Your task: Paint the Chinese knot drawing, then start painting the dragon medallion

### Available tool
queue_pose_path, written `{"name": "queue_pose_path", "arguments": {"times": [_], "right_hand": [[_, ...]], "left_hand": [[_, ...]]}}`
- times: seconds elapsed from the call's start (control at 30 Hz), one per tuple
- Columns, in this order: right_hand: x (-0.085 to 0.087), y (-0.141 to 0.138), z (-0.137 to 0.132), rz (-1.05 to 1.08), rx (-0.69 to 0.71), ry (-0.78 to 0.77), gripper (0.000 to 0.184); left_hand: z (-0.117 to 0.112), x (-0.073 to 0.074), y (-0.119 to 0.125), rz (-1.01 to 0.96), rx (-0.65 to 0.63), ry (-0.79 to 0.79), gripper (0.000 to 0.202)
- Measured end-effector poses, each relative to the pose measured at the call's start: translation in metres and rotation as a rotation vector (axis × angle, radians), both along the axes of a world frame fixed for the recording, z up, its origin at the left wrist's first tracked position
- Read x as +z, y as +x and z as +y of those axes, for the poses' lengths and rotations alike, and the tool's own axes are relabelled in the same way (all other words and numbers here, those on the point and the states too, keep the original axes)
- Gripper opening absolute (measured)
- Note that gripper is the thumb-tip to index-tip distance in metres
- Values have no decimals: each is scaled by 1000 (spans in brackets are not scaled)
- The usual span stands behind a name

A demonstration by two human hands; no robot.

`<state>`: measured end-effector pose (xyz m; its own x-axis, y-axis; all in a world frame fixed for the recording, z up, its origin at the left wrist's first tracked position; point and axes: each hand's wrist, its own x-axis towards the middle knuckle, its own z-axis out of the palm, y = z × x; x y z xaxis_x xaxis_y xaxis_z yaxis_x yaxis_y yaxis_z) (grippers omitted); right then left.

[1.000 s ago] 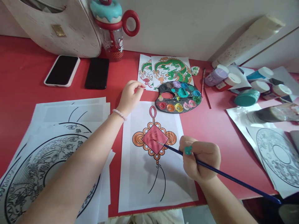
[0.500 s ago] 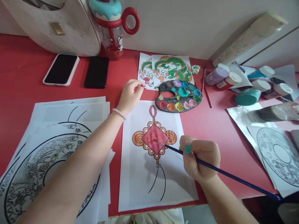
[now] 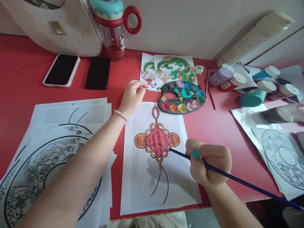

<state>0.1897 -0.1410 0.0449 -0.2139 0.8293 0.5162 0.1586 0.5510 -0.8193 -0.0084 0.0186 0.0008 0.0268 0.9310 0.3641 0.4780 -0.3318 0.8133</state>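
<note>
The fingers of the right hand (image 3: 210, 163) are wrapped about a blue-handled brush (image 3: 237, 179), a green nail showing on the thumb. The brush's red tip lies over the red diamond of a knot drawing (image 3: 154, 137); whether it touches is hard to tell. The left hand (image 3: 133, 98) is bent near the upper left corner of the drawing's sheet (image 3: 137, 190), thumb and forefinger drawn close together; whether they grip anything cannot be told. The sheet lies on the red desk (image 3: 223, 126), between the forearms. A paint palette (image 3: 169, 103) overlaps its upper right corner, with two dragon pictures (image 3: 177, 71) behind. Line drawings (image 3: 47, 114) lie under the left forearm, two phones (image 3: 98, 73) beyond them. Paint bottles (image 3: 221, 75) crowd the far right.
</note>
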Motion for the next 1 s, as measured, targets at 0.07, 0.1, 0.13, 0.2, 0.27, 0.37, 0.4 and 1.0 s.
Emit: {"name": "queue_pose_path", "arguments": {"times": [0.07, 0.1, 0.13, 0.2, 0.27, 0.37, 0.4, 1.0], "right_hand": [[1, 0, 1, -19, -2, -24, 21], [0, 0, 1, -41, -1, -35, 21], [0, 0, 1, -59, 2, -42, 22], [-2, 0, 2, -71, 10, -37, 21], [-3, -1, 3, -58, 24, -13, 21], [-4, -1, 4, -49, 37, 16, 23], [-4, -1, 4, -50, 35, 18, 24], [-7, 6, 3, -59, -147, -23, 24]], "left_hand": [[0, 0, 0, -1, 0, -1, 20], [0, 0, 0, -4, -1, -1, 20], [0, 0, 0, -6, -2, -2, 20], [0, 0, 0, -9, -3, -4, 20], [0, 0, 0, -9, -2, -8, 20], [0, 0, 0, -11, 1, -9, 19], [0, 0, 0, -13, 1, -7, 19], [1, -3, 0, 26, 9, 17, 18]]}}
